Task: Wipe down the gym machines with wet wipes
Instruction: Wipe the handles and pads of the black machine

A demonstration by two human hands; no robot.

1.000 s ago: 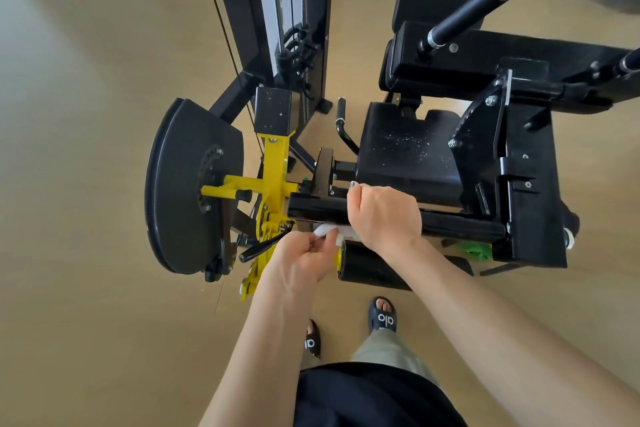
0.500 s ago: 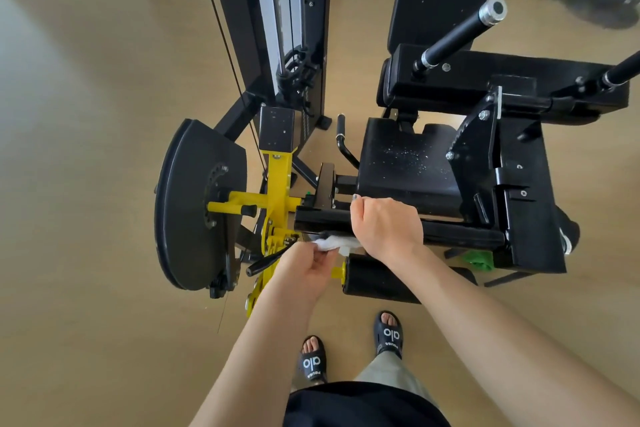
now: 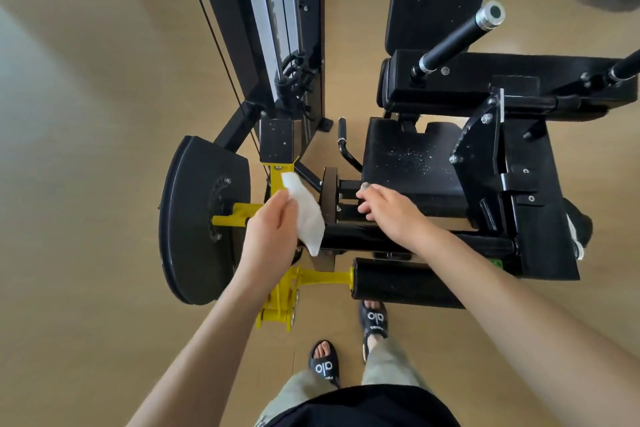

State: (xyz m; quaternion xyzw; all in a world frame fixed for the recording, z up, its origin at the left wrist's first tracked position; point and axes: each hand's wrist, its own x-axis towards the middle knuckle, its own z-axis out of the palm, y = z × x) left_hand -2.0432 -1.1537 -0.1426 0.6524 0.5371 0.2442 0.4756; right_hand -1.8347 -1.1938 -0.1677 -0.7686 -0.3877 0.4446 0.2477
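We were partway through wiping the leg machine (image 3: 415, 163). Our left hand (image 3: 268, 236) pinched the wet wipe (image 3: 304, 215), a white crumpled rag hanging just above the black bar (image 3: 363, 236). Our right hand (image 3: 391, 211) rested on the bar, fingers spread, maybe loosely. Next, we thought, the wipe should rub the yellow arm (image 3: 280, 177)

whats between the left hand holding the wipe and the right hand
In the head view, between the left hand with the wipe and the right hand stands a brown round plate on the black bar.
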